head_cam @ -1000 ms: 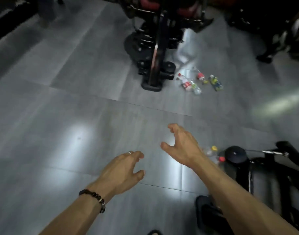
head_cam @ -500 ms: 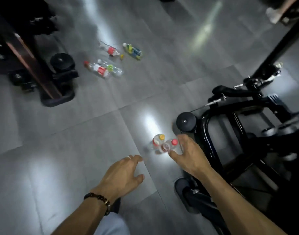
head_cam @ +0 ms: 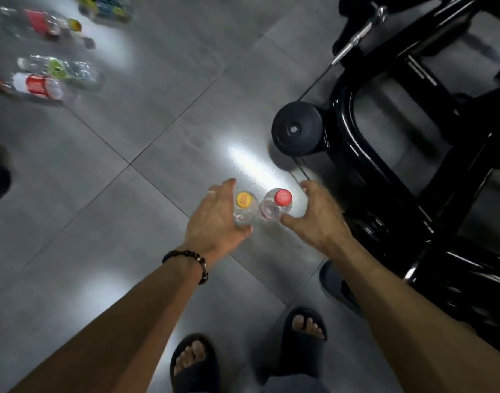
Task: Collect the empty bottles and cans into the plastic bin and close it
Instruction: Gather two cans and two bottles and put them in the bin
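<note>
A: Grey floor tiles [head_cam: 107, 211] fill the view, glossy, with bright patches of light on them. What stands on them near the hands?

B: Two clear bottles, upright and touching each other. One is the yellow-capped bottle [head_cam: 244, 205], the other the red-capped bottle [head_cam: 280, 204] just to its right

A: And the hands?

B: The left hand [head_cam: 214, 222] cups the yellow-capped bottle from its left side, fingers spread and curled round it, thumb under its near edge. It looks to be touching, but I cannot tell whether the grip is closed. The right hand [head_cam: 316, 217] is open and curved beside the red-capped bottle, thumb tip at its near side, fingers past its far right

A: Anything on the wrists?

B: A dark beaded bracelet [head_cam: 190, 262] on the left one

A: What else lies about?

B: Four more bottles lie on their sides at the upper left, well apart from the hands, all blurred: a red-labelled bottle [head_cam: 36, 87], a green-labelled bottle [head_cam: 61, 69], another with red [head_cam: 41, 22] and a yellow-green one [head_cam: 107, 7] at the top edge. A black metal frame [head_cam: 385, 154] with a round wheel [head_cam: 297, 129] stands to the right. Two feet in dark slippers [head_cam: 194, 364] show at the bottom
</note>
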